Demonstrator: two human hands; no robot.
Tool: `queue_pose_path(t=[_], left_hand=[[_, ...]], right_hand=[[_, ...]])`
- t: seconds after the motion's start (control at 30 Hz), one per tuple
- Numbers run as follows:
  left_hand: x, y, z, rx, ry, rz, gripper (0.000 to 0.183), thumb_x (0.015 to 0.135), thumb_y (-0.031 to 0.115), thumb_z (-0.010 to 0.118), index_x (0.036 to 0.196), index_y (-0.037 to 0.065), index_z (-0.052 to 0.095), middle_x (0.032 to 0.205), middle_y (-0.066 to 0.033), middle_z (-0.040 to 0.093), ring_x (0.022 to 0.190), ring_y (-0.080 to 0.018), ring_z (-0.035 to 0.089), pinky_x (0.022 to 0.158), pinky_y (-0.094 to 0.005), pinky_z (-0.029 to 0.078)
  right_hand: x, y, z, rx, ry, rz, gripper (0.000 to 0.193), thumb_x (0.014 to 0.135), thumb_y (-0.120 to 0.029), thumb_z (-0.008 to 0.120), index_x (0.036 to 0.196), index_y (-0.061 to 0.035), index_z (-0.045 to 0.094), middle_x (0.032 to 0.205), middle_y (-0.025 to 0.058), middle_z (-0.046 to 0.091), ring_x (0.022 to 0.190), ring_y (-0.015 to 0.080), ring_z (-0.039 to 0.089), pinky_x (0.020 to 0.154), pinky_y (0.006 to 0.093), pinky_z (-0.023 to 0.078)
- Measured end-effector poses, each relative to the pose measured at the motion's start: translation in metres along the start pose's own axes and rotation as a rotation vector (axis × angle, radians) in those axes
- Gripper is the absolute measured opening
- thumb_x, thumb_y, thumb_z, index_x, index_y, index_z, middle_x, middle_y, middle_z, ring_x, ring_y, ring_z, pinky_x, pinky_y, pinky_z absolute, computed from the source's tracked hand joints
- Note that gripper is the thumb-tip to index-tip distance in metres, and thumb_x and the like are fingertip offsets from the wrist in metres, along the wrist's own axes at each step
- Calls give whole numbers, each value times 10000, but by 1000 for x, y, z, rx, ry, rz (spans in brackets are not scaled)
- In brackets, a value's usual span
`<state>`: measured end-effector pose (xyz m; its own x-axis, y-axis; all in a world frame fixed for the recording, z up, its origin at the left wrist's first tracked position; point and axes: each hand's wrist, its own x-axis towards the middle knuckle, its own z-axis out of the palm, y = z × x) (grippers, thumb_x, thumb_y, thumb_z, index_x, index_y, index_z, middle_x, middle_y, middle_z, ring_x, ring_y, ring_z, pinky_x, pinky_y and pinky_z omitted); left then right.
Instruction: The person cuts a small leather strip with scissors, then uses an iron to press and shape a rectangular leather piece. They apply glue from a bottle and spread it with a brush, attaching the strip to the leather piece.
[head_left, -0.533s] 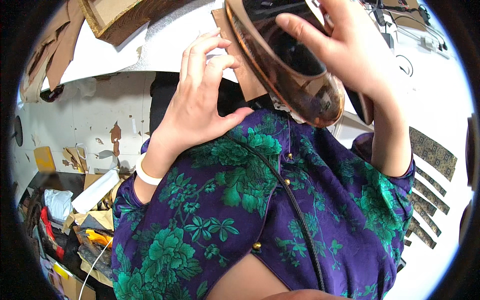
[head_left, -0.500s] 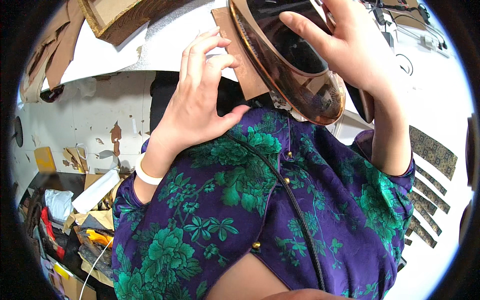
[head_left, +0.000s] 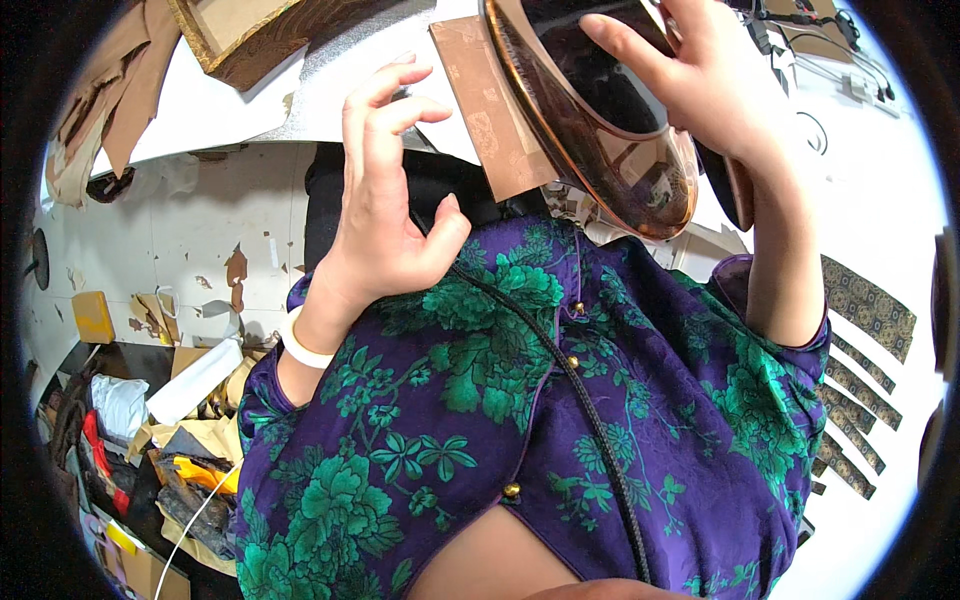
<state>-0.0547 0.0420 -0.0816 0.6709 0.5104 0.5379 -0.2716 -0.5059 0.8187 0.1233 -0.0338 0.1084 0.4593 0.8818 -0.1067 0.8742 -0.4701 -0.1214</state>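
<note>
A glossy amber-brown, long rounded object (head_left: 640,185) with a dark, shiny top sits at the upper middle; I cannot tell its kind. My right hand (head_left: 715,85) grips it from the right, the thumb stretched over the dark top and the other fingers partly cut off by the upper edge. Beneath its left side lies a flat brown patterned strip (head_left: 485,125). My left hand (head_left: 385,200) hovers left of the strip, empty, its fingers apart and loosely bent.
A gold-edged open box (head_left: 245,65) stands on the white table at the upper left, by torn brown paper (head_left: 125,90). Dark patterned strips (head_left: 868,305) lie at the right. Cables and a power strip (head_left: 865,88) are at the upper right. Scraps and packaging (head_left: 195,385) clutter the lower left.
My left hand has drawn back leftward, away from the glossy object and the strip. The glossy object and my right hand have shifted slightly right, baring more of the brown strip.
</note>
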Motion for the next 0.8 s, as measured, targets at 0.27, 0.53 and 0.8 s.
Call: queue_pose_path(t=[0.27, 0.53, 0.8], left_hand=[[11, 8, 7, 146, -175, 38, 416, 678, 18, 681, 1090, 50, 640, 1225, -191, 599, 1211, -428, 575, 1150, -608, 377], [1, 15, 4, 244, -364, 126, 315, 724, 114, 779, 1037, 123, 745, 1228, -135, 613, 1282, -366, 573, 1164, -661, 356], [2, 19, 6, 336, -413, 116, 420, 718, 185, 831, 1125, 139, 737, 1231, -140, 599, 1266, -363, 585, 1166, -636, 373]], right_hand=[[8, -5, -13, 133, -179, 69, 370, 939, -227, 690, 1195, 26, 603, 604, 190, 606, 556, 332, 636, 553, 406, 458], [7, 4, -6, 77, -30, -36, 416, 939, -251, 682, 1217, 53, 621, 901, 265, 714, 858, 418, 707, 784, 443, 551], [8, 22, -12, 233, -103, -87, 403, 943, -251, 653, 1189, 68, 637, 969, 289, 726, 944, 437, 714, 848, 453, 567]])
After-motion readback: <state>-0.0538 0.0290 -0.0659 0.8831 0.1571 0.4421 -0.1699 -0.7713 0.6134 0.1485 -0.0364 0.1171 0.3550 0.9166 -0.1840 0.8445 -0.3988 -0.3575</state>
